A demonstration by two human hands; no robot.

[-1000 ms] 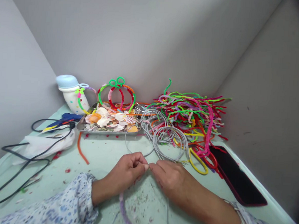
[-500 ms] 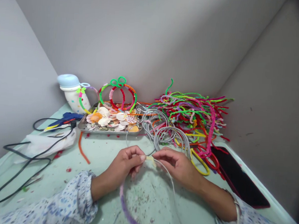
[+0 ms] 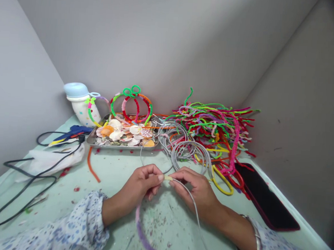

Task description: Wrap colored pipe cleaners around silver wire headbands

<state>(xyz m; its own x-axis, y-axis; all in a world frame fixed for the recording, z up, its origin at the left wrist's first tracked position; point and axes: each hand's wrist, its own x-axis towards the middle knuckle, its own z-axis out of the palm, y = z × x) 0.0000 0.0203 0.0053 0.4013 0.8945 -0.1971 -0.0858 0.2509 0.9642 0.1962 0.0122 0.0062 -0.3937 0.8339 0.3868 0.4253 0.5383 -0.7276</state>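
My left hand (image 3: 143,184) and my right hand (image 3: 193,188) meet above the pale green table (image 3: 115,182), both pinched on a grey wire hoop (image 3: 193,211). Between the fingertips shows a small cream-coloured bit (image 3: 167,177) on the wire. The hoop's left side is wrapped in a purple pipe cleaner (image 3: 143,236) that turns green near the bottom edge. The bare grey part runs down from my right hand.
Several grey wire hoops (image 3: 182,148) lie beyond my hands, beside a heap of coloured pipe cleaners (image 3: 214,128). A metal tray of shells (image 3: 123,135) and wrapped hoops (image 3: 131,104) stand at the back. A glue gun (image 3: 70,132), black cable (image 3: 24,191), white jug (image 3: 80,104) and dark phone (image 3: 264,199) surround them.
My hands rose slightly off the table and moved a little away from me, lifting the hoop; the cream bit now shows between the fingertips and the bare wire swings out below my right hand.
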